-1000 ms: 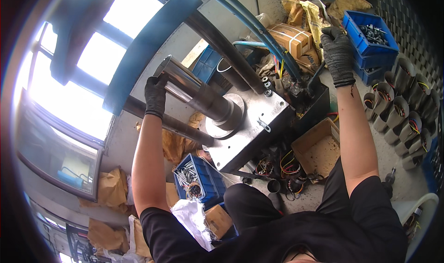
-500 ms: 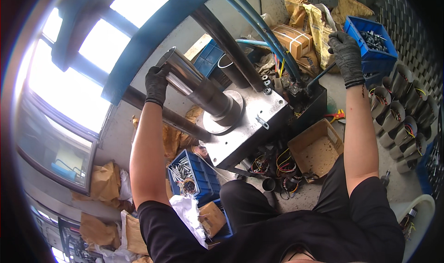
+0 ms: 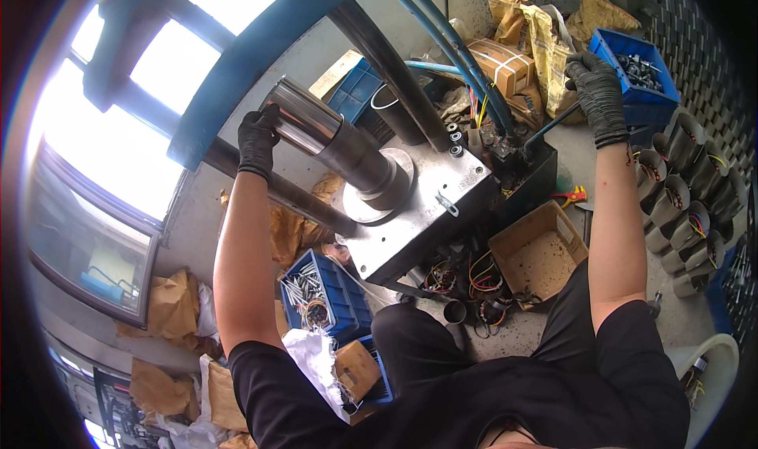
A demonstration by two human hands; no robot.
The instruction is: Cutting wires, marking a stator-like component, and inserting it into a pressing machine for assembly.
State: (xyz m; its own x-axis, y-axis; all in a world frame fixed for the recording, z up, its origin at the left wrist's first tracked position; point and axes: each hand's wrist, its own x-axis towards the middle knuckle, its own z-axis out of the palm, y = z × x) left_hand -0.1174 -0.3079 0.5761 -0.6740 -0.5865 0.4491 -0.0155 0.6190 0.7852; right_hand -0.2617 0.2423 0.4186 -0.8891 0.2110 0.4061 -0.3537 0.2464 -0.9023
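A shiny metal cylinder (image 3: 304,117) sits at the top of a darker steel sleeve (image 3: 355,162), which stands on a round plate (image 3: 401,182) on the metal bed of a press. My left hand (image 3: 257,142), in a dark glove, has its fingers curled against the cylinder's upper left side. Over to the right, my gloved right hand (image 3: 598,93) is closed around the end of a thin lever (image 3: 553,125) that rises from the press's side unit. The blue press beam (image 3: 253,62) arches above the left hand.
Dark posts (image 3: 387,74) flank the cylinder. A blue crate of metal parts (image 3: 322,295) is at the lower left, a cardboard box (image 3: 541,255) by my knees. Grey tubes with wires (image 3: 675,196) stand at the right, below another blue crate (image 3: 636,74). Blue hoses (image 3: 466,50) run behind.
My left hand has shifted slightly left and down along the cylinder's edge. The hollow rim seen earlier at the cylinder's top no longer shows clearly. My right hand stays on the lever.
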